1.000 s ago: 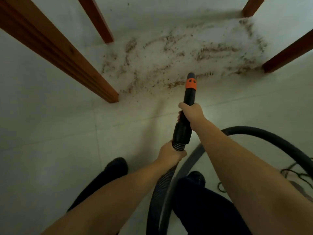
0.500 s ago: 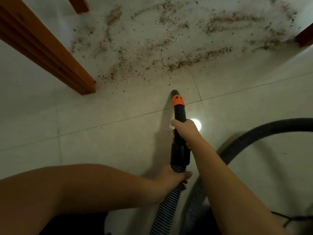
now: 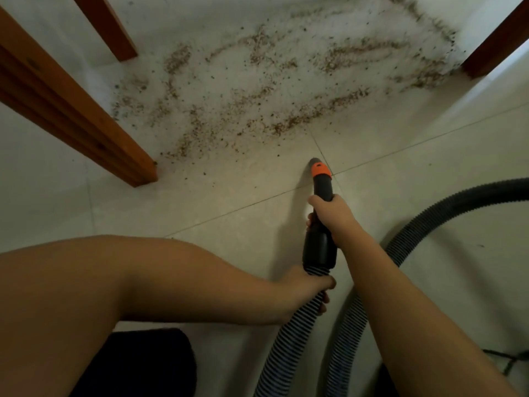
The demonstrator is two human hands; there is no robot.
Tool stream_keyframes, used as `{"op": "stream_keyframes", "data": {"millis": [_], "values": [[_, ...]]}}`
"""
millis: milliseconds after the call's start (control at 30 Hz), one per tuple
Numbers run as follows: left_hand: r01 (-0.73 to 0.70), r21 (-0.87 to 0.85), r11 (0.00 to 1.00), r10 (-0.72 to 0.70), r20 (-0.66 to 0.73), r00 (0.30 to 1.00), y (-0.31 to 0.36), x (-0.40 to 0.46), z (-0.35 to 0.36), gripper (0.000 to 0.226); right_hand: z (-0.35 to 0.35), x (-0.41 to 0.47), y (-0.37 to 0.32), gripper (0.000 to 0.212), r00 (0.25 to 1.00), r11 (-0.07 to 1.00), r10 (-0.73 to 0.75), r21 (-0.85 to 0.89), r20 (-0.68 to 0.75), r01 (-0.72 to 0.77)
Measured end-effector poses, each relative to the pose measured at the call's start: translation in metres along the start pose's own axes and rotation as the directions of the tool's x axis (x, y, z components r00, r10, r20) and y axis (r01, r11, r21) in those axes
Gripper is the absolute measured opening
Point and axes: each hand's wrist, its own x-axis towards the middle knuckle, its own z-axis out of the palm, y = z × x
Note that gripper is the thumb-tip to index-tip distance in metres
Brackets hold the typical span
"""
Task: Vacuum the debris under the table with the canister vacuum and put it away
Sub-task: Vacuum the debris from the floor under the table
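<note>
Debris (image 3: pixel 274 90) lies scattered in brown trails across the pale tile floor (image 3: pixel 200 202) between the wooden table legs (image 3: pixel 86 116), just beyond the tip of the vacuum nozzle (image 3: pixel 320 179). The right hand (image 3: pixel 333 214) wraps round the black wand below its orange collar, and the left hand (image 3: pixel 307 285) grips the ribbed hose (image 3: pixel 297 325) where it joins the handle, so both hands hold the tool firmly. The nozzle tip sits on or just above the floor at a tile joint, short of the nearest crumbs. The likeliest trouble seems to be the hose: it loops wide to the right and doubles back beside the body, and a long reach under the table could pull it taut or kink it. A fast push might also plough loose grains outward, and the nozzle could knock the nearest leg.
</note>
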Motion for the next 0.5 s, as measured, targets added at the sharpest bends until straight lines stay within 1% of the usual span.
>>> {"op": "stream_keyframes", "data": {"millis": [67, 133, 267, 400, 500], "values": [[-0.023, -0.010, 1.000, 0.023, 0.008, 1.000, 0.010, 0.006, 0.006, 0.022, -0.007, 0.006, -0.010, 0.022, 1.000, 1.000, -0.011, -0.019, -0.022, 0.011], [-0.023, -0.038, 0.999, 0.024, 0.028, 0.999, 0.015, 0.007, 0.011, 0.024, -0.010, 0.010, -0.017, 0.019, 1.000, 0.998, -0.010, -0.057, 0.002, 0.010], [-0.012, -0.082, 0.997, 0.014, 0.030, 0.999, 0.012, 0.007, 0.004, 0.020, 0.004, 0.011, -0.023, 0.023, 0.995, 0.990, 0.009, -0.138, 0.096, 0.004], [-0.009, -0.132, 0.991, 0.008, -0.003, 1.000, 0.010, 0.006, -0.018, 0.012, 0.040, 0.010, -0.031, 0.027, 0.978, 0.976, -0.011, -0.211, 0.208, 0.055], [-0.013, -0.159, 0.987, 0.013, -0.001, 1.000, 0.012, -0.001, -0.029, 0.012, 0.056, 0.007, -0.038, 0.031, 0.969, 0.961, 0.007, -0.271, 0.247, 0.062]]}}
